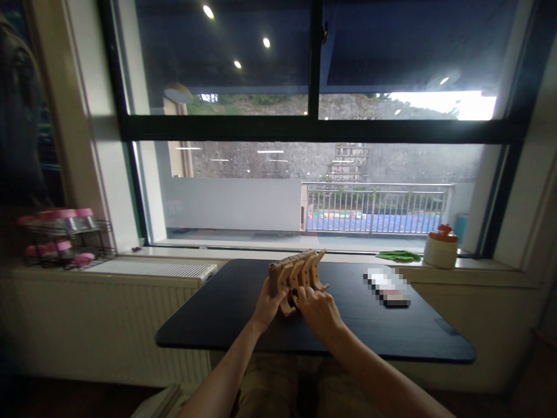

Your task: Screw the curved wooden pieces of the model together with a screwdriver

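A light wooden object (297, 271) made of several notched, hook-shaped slats stands on the black table (226, 313) in front of the window. My left hand (267, 305) is wrapped round its left end. My right hand (317, 306) has its fingers pinched at the lower near edge of the slats, touching the wood. Both forearms reach in from the bottom of the view.
A blurred flat item (387, 286) lies on the table to the right. On the window sill sit a white jar with an orange lid (441, 246) and a green cloth (398, 255). A white radiator (152, 269) and a wire rack with pink-lidded containers (61, 237) stand to the left.
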Demonstrator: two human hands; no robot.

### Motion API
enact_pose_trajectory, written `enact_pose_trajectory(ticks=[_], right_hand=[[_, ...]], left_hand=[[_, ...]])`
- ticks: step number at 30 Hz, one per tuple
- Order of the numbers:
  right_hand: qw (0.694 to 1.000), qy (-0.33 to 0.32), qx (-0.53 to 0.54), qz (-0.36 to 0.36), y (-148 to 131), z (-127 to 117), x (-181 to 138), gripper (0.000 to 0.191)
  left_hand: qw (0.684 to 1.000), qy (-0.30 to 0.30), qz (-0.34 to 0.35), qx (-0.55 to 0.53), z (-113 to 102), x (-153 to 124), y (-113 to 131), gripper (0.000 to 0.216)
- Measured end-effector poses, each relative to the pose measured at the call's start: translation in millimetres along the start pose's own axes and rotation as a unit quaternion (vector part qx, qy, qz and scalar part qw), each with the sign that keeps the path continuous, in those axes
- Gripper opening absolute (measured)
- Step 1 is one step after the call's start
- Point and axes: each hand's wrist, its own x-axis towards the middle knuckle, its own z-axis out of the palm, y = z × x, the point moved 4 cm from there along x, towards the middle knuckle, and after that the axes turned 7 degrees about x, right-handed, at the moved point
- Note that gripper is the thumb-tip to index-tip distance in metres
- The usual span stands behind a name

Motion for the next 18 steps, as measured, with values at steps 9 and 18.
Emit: enact_pose_trajectory(ticks=[9,18], right_hand=[[0.986,-0.044,0.113,0.111,5.4,0.3,-0.4,0.025],[0.929,-0.043,0.317,0.185,16.4,15.5,-0.5,0.034]], left_hand=[[1.0,-0.007,0.004,-0.005,0.5,0.9,-2.1,0.054],[1.0,0.006,-0.001,0.001,-0.1,0.8,-2.5,0.055]])
